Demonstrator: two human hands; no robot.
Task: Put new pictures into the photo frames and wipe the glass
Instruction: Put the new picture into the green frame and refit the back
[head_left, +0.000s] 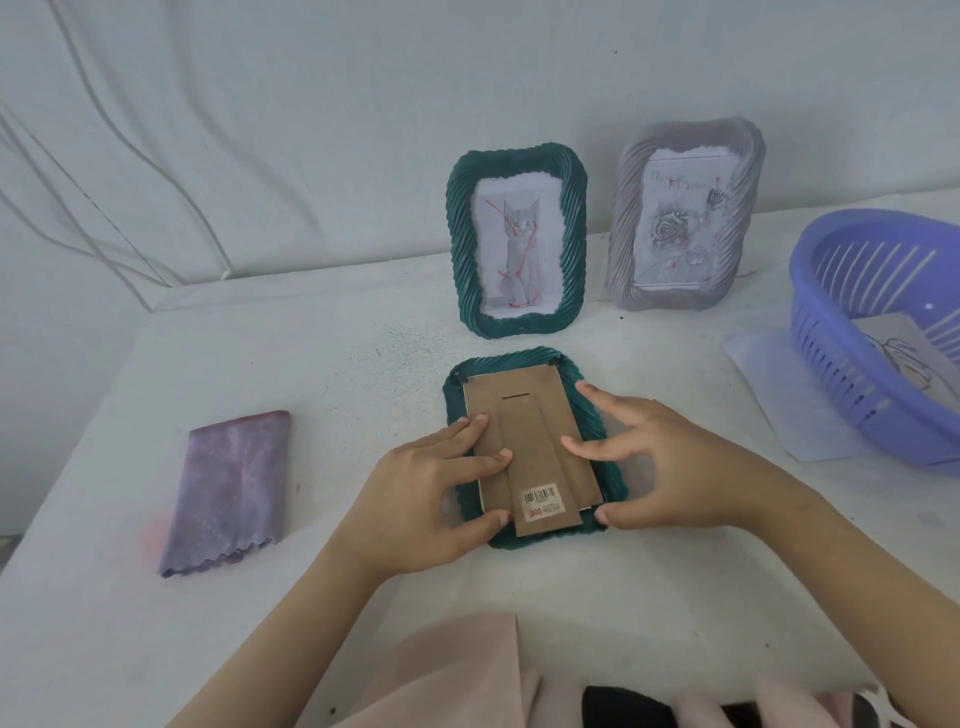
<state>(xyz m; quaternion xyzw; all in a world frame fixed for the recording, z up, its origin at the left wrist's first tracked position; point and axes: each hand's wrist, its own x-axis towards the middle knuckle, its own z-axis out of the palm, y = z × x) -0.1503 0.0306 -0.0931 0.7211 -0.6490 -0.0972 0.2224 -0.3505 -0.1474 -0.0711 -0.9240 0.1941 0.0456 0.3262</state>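
The face-down green frame (514, 358) is lying flat on the white table (363, 364), directly in front of the person, with its brown cardboard backing (524, 415) sitting in the recess and the barcode sticker (543, 501) showing at the near end. The left hand (431, 499) is pressing on the backing's left edge with nearly straight fingers, the thumb touching its near left corner. The right hand (675, 467) is arching over the frame's right rim with fingers spread and bent, one fingertip touching the backing and the thumb resting at the near right corner; neither hand is wrapping round anything. The step looks like seating the backing over a new picture. To do it well, the person should probably be pushing the board square toward the far end, where two small dark clips (458, 375) are sitting, and keeping even pressure so the picture underneath is not creasing. It seems to be lying slightly askew, overhanging the near rim. Left of the frame, well apart, a folded purple cloth (228, 488) is waiting for the glass. Beyond the frame a standing green frame (462, 244) and a grey frame (623, 234) are already showing pictures; far right, a purple basket (831, 364) is holding loose paper.
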